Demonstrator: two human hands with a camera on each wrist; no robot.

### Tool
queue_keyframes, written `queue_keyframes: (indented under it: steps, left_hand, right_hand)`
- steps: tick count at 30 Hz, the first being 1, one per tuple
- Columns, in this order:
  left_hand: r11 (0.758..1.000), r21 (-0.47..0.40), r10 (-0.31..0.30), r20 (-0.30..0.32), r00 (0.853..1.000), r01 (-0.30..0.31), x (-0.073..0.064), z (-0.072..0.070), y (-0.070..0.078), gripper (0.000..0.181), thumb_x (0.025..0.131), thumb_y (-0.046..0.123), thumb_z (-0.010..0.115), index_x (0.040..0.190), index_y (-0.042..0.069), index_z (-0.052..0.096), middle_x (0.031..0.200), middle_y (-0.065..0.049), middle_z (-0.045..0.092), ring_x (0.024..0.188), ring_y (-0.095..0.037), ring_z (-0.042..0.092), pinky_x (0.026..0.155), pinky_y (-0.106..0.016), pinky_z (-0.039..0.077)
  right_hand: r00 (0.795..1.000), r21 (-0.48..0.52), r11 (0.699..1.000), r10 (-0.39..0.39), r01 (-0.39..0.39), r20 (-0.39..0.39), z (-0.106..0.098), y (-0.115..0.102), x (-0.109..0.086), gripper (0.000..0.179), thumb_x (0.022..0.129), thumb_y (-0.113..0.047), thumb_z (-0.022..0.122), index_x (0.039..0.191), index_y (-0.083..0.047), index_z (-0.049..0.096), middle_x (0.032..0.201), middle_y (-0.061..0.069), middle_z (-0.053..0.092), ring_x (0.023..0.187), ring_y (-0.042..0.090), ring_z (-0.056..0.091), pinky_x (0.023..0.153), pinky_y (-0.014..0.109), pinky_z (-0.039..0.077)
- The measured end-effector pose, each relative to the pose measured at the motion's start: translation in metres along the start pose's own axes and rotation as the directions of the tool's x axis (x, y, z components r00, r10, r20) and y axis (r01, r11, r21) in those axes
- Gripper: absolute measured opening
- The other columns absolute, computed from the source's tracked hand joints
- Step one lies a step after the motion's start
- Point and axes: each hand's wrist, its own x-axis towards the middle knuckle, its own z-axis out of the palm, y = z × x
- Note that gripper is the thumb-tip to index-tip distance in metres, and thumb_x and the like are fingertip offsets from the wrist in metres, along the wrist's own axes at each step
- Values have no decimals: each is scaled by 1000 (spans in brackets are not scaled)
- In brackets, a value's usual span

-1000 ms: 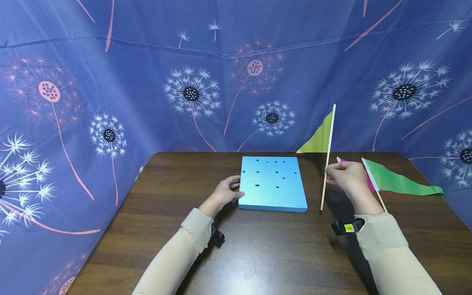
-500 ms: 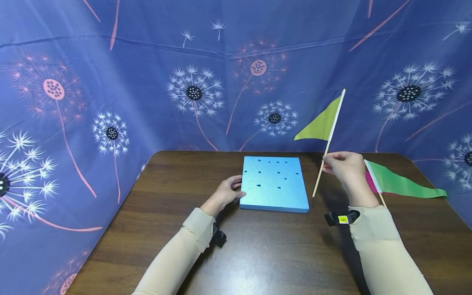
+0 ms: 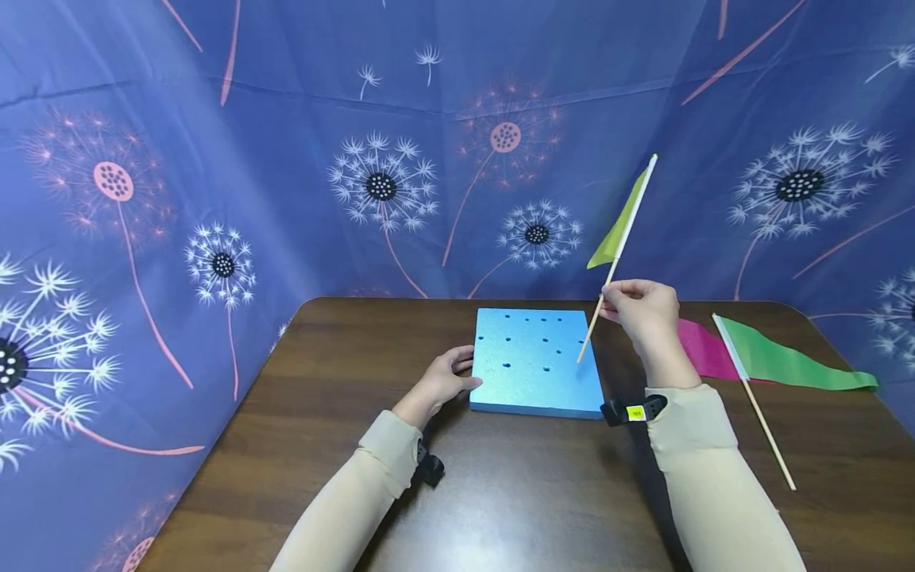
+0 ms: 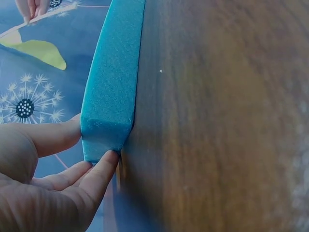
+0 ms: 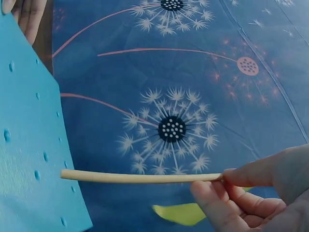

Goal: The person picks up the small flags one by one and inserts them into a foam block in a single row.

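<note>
A yellow-green pennant flag [image 3: 619,229] slants over a blue foam block [image 3: 529,389] that has several small holes in its top. My right hand [image 3: 643,311] pinches the flag's wooden stick between thumb and fingers, below the cloth. In the right wrist view the bare lower end of the stick [image 5: 140,178] points at the block's holes, overlapping its edge. At the block's left side, my left hand [image 3: 442,380] holds the near corner. The left wrist view has the thumb on the top edge and the fingertips [image 4: 110,157] against the side.
On the right of the brown wooden table [image 3: 357,342] lie a green pennant flag [image 3: 793,359] and a magenta pennant flag [image 3: 704,348], overlapping. A blue cloth [image 3: 300,159] with dandelion prints hangs behind the table.
My right hand has lifted the yellow-green flag off the right side and carried it left over the block, its stick tilting more. My left hand has stayed at the block.
</note>
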Motion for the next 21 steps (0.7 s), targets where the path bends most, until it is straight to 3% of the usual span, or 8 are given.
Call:
queue_keyframes:
  steps: [12, 21]
  left_hand:
    - [1000, -1, 14, -14, 1000, -14, -1, 2, -2, 63, 86, -2, 69, 143, 8, 44, 146, -12, 47, 134, -28, 46, 104, -39, 46]
    - [1000, 3, 14, -12, 1000, -14, 0, 1, -2, 64, 87, -1, 68, 144, 9, 43, 146, -12, 47, 135, -28, 45, 106, -40, 45]
  right_hand:
    - [999, 27, 999, -36, 36, 19, 30, -5, 6, 31, 98, -17, 57, 118, 5, 64, 96, 7, 62, 74, 1, 63, 76, 17, 56]
    - [990, 36, 990, -138, 136, 31, 54, -7, 15, 26, 97, -16, 60, 111, 4, 66, 90, 5, 62, 73, 3, 65, 79, 25, 58]
